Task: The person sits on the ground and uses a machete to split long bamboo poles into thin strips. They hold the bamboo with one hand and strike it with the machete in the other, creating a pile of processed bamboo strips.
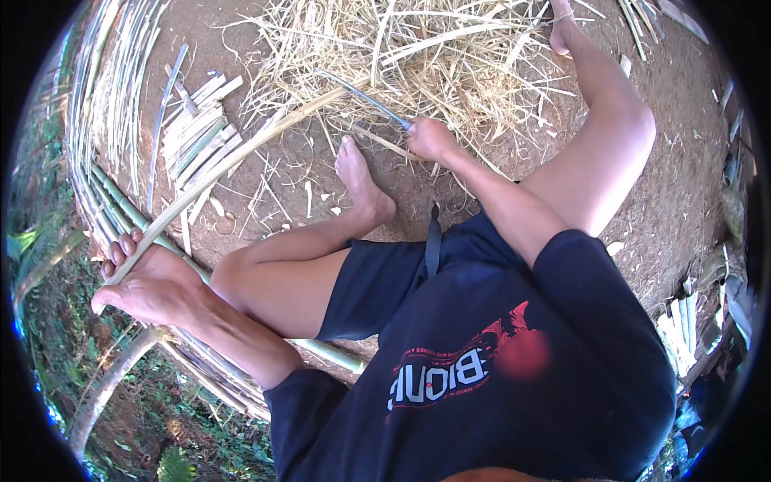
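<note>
You look to be at the shaving or trimming step, with the long pale strip running slantwise from your left side, past the inner side of your left foot's toes, to the near edge of the shavings pile. Your left hand is turned palm up and holds the strip's near end, fingers curled about it and thumb reaching out; how firmly it grips, you cannot tell from here. Your right hand is closed round the handle of a knife, whose narrow blade crosses near the strip's far end; whether the edge touches it is unclear. The next stroke, as I judge it, calls for a steady left hold, a shallow blade angle and an edge kept away from your bare left foot. You are working low over brown soil outdoors, scattered with chips and slivers. Beyond the strip lies a heap of short split pieces, and farther left long thin strips lie side by side, with green poles below them. Leafy plants fill the lower left, your right foot rests beside the pile, and mixed debris lines the right edge.
</note>
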A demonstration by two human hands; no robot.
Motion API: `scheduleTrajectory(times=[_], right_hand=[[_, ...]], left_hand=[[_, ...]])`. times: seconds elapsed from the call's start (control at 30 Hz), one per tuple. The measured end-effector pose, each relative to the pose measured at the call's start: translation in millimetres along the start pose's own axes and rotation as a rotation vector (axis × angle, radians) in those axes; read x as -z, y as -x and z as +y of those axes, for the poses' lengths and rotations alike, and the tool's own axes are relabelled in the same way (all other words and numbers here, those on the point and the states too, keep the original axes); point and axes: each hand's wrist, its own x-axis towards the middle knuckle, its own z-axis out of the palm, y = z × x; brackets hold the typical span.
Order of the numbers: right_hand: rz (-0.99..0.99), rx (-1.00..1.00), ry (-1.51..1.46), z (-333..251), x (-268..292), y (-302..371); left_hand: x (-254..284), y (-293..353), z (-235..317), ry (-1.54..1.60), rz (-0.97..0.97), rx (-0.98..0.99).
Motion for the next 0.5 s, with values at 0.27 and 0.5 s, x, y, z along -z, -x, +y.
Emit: scheduleTrajectory(times=[0.27, 0.5], right_hand=[[0.072, 0.099, -0.061, 1, -22, 5], [-0.032, -0.045, 0.014, -25, 5, 17]], left_hand=[[14, -12, -1, -0.019, 0.014, 0.064], [28, -17, -3, -0.016, 0.004, 0.048]])
